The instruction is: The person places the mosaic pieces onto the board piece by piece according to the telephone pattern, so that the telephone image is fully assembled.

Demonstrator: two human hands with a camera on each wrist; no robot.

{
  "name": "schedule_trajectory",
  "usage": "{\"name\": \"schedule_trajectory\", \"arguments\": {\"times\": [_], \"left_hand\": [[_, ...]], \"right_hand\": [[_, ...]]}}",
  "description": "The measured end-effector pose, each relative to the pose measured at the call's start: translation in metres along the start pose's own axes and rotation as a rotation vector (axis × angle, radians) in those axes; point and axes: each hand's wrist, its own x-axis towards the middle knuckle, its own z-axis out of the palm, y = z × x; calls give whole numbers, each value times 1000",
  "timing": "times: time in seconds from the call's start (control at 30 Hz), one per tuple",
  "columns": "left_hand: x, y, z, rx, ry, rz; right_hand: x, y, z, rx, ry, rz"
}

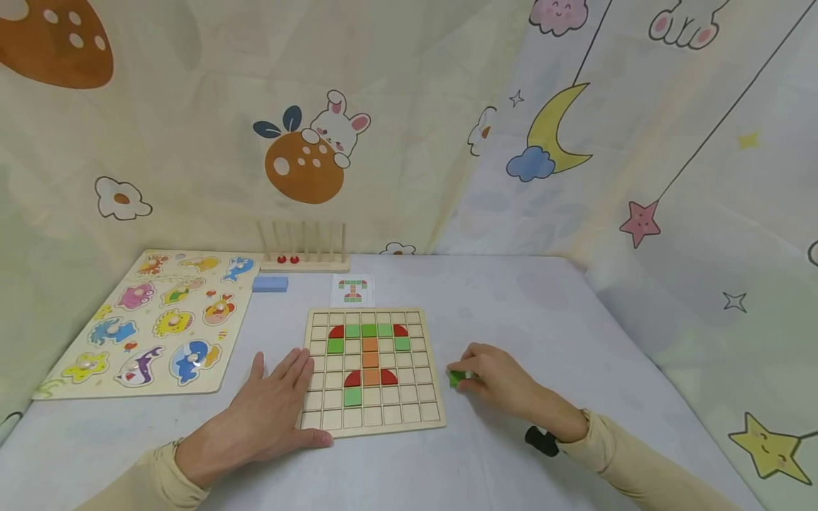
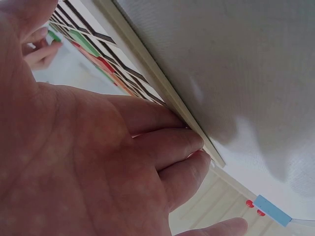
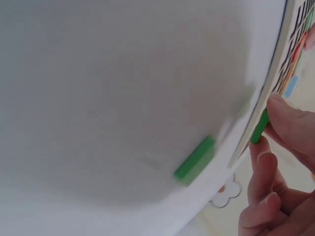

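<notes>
A wooden grid board [image 1: 409, 395] lies flat, with green squares [image 1: 368, 330], orange squares [image 1: 371, 360] and red rounded pieces [image 1: 389, 377] in its cells. Along its left edge rests my left hand [image 1: 271, 404], fingers straight and thumb at the near corner. My right hand [image 1: 501, 380] is just off the board's right side, pinching a small green block [image 3: 260, 126] between thumb and fingertips. Another green block [image 3: 195, 161] lies on the table beside that hand in the right wrist view; the hand mostly hides it in the head view.
Behind the board lies a pattern card [image 1: 353, 290] showing a similar coloured figure. A blue block [image 1: 270, 284] and a peg rack [image 1: 304, 266] with two red beads stand further back. An animal knob puzzle [image 1: 147, 319] covers the table's left. Printed fabric [image 1: 409, 106] hangs behind.
</notes>
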Motion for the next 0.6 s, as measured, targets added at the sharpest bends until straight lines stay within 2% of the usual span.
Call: {"name": "schedule_trajectory", "arguments": {"times": [0.13, 0.37, 0.47, 0.6], "left_hand": [[0, 0, 0, -1, 1, 1], [2, 1, 1, -20, -23, -5], [2, 1, 1, -19, -29, -5], [1, 0, 1, -10, -22, -9]], "right_hand": [[9, -18, 2, 14, -1, -21], [24, -52, 15, 60, -54, -110], [30, -64, 18, 76, -34, -129], [41, -78, 23, 44, -11, -150]]}}
